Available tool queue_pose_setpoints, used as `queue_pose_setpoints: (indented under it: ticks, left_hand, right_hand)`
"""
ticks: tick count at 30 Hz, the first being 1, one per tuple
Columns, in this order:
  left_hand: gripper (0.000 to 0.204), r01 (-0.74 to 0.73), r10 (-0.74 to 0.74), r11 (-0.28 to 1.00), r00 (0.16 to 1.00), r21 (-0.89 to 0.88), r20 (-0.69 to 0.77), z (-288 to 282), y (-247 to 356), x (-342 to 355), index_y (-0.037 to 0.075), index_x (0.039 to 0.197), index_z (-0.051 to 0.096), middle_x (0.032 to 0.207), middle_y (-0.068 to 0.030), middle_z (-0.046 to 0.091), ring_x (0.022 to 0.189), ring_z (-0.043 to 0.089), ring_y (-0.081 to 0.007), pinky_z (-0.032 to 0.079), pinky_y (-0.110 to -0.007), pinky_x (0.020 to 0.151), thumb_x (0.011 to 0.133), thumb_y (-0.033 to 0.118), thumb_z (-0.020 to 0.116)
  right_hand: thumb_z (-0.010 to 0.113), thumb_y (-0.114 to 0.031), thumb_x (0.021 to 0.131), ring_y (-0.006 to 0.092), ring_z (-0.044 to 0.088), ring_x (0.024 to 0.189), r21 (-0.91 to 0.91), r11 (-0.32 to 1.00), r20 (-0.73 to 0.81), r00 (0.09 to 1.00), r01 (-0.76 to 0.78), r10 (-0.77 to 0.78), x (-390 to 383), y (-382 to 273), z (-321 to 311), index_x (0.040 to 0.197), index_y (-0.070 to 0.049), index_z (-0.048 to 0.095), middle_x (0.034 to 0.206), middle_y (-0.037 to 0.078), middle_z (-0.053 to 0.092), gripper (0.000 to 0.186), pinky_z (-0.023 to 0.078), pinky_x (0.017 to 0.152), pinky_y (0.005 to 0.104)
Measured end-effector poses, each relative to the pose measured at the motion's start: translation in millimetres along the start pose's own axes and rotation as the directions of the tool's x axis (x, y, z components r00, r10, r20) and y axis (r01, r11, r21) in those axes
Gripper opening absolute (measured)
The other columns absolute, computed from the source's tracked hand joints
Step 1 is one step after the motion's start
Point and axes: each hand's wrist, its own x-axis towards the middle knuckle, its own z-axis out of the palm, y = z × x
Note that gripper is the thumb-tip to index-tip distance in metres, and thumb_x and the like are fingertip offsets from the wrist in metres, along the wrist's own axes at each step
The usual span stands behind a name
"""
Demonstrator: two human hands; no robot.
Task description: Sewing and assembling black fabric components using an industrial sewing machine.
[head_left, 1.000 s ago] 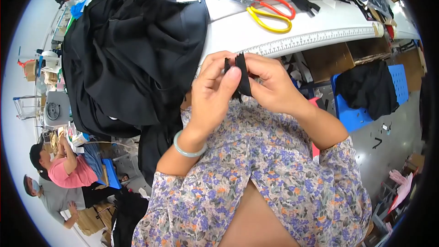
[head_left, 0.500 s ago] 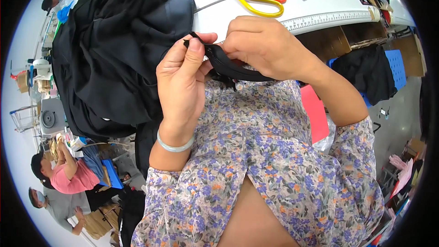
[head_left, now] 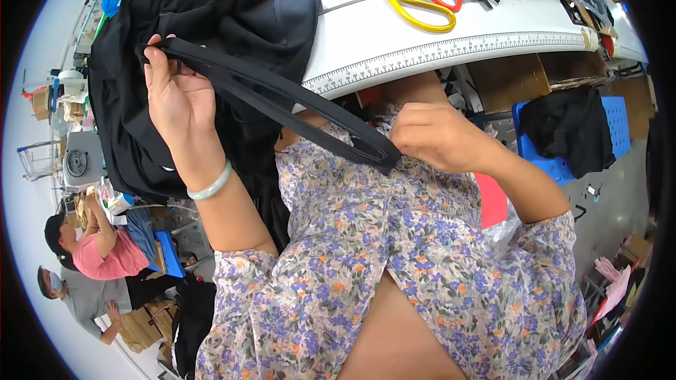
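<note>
A: While the left hand (head_left: 176, 98) is pinching one end up by the black pile (head_left: 211, 42), the strap (head_left: 282, 102) is now stretching out long. A second ago both hands were bunched together around it, close to the chest.

B: Right, and the right hand (head_left: 436, 142) is closing tight on the other end, low by the floral dress (head_left: 366, 253). So it's hanging in the air between them, a doubled black band running diagonally, clear of the worktop (head_left: 422, 35).

A: By my read, that's the strap being opened out to full length for checking or measuring.

B: The worktop's ruled edge (head_left: 451, 53) is sitting just behind the strap, near the middle of its run.

A: Room to move?

B: Left side is crowding against that pile. Scissors (head_left: 422, 1) are lying well apart, farther back. There's open white surface between them and the ruled edge, and free space down over the lap.
</note>
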Motion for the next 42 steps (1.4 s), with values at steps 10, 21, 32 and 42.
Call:
queue_pose_setpoints:
  ticks: [10, 21, 32, 42]
  left_hand:
    - [0.021, -0.174, 0.332, 0.914, 0.841, 0.367, -0.427, -90, 74, 126, 0.008, 0.106, 0.061, 0.114, -0.0116, 0.063, 0.104, 0.064, -0.0323, 0.052, -0.057, 0.095, 0.104, 0.023, 0.046]
    - [0.036, 0.239, -0.821, 0.347, 0.545, 0.907, 0.171, 62, 6, -87, -0.002, 0.098, 0.070, 0.074, -0.0083, 0.070, 0.055, 0.061, -0.0107, 0.050, -0.023, 0.053, 0.102, 0.027, 0.049]
    - [0.017, 0.696, -0.739, 0.673, 0.646, 0.251, 0.193, -27, -8, -212, 0.001, 0.090, 0.069, 0.078, -0.0077, 0.070, 0.066, 0.065, -0.0165, 0.049, -0.027, 0.059, 0.095, 0.016, 0.063]
    - [0.075, 0.617, -0.593, 0.784, 0.776, -0.066, 0.215, -46, 27, -231, -0.003, 0.115, 0.057, 0.093, -0.0138, 0.068, 0.064, 0.064, -0.0189, 0.052, -0.029, 0.056, 0.098, 0.065, 0.028]
  right_hand:
    - [0.068, -0.001, 0.078, 0.0302, 0.058, 0.082, 0.017, 0.991, 0.047, 0.990, -0.135, 0.134, -34, 13, -11, 0.090, -0.006, 0.063, 0.084, 0.008, 0.058, 0.014, 0.048, 0.069, 0.0404]
    - [0.071, 0.000, 0.071, 0.0270, 0.061, 0.078, -0.053, 0.985, -0.274, 0.951, -0.165, 0.144, 23, -2, 29, 0.086, -0.002, 0.063, 0.085, 0.010, 0.059, 0.017, 0.049, 0.069, 0.0351]
    - [0.066, -0.007, 0.075, 0.0224, 0.061, 0.067, -0.295, 0.949, -0.172, 0.971, 0.107, -0.163, 89, -7, 84, 0.085, -0.007, 0.062, 0.080, 0.006, 0.057, 0.011, 0.049, 0.059, 0.0352]
    - [0.068, -0.007, 0.070, 0.0233, 0.062, 0.066, -0.368, 0.863, -0.383, 0.789, 0.346, -0.480, 170, -31, 73, 0.085, -0.005, 0.067, 0.079, 0.007, 0.063, 0.015, 0.051, 0.055, 0.0317]
